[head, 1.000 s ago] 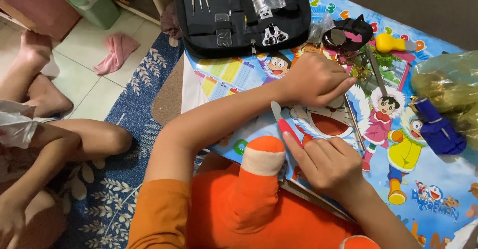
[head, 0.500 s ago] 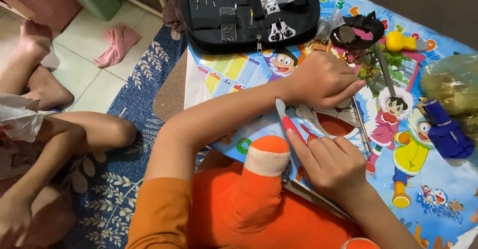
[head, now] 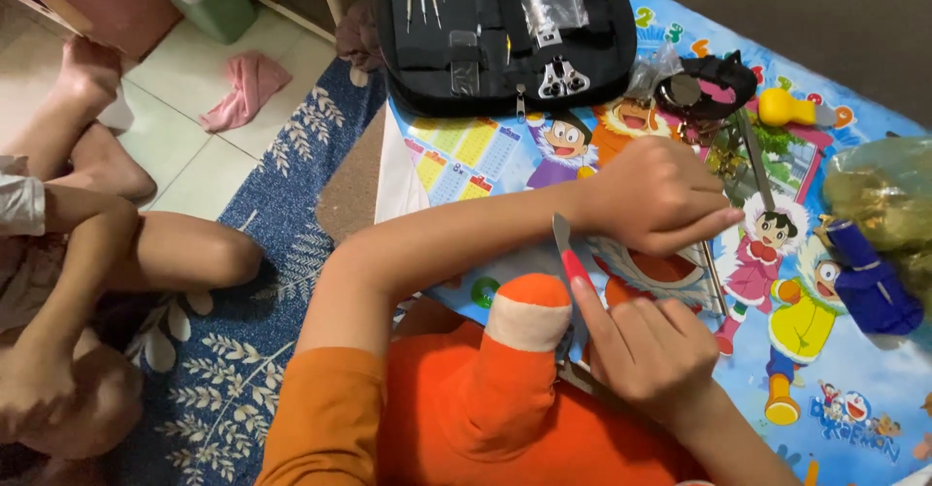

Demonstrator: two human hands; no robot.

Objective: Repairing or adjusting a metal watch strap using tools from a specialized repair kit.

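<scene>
My left hand [head: 660, 195] rests on the cartoon-printed mat [head: 485, 156] with its fingers curled shut and pointing right; anything under them is hidden. My right hand [head: 646, 350] is nearer to me and grips a small tool with a red handle and a grey blade [head: 565, 253], the blade pointing up and away from me. An orange plush piece with a white band [head: 519, 326] lies against my orange shirt, just left of the right hand. A thin metal rod [head: 714, 277] lies on the mat between the two hands.
An open black tool case [head: 505, 39] holding small drivers lies at the mat's far edge. To the right are a black strap [head: 714, 88], a yellow bulb [head: 786, 107], a clear bag [head: 883, 195] and a blue object [head: 874, 287]. Another person's legs [head: 116, 243] occupy the blue rug [head: 243, 350] on the left.
Both hands hold nearly the same pose. My left hand has edged a little to the right on the mat, and the red-handled tool stays upright in my right hand.
</scene>
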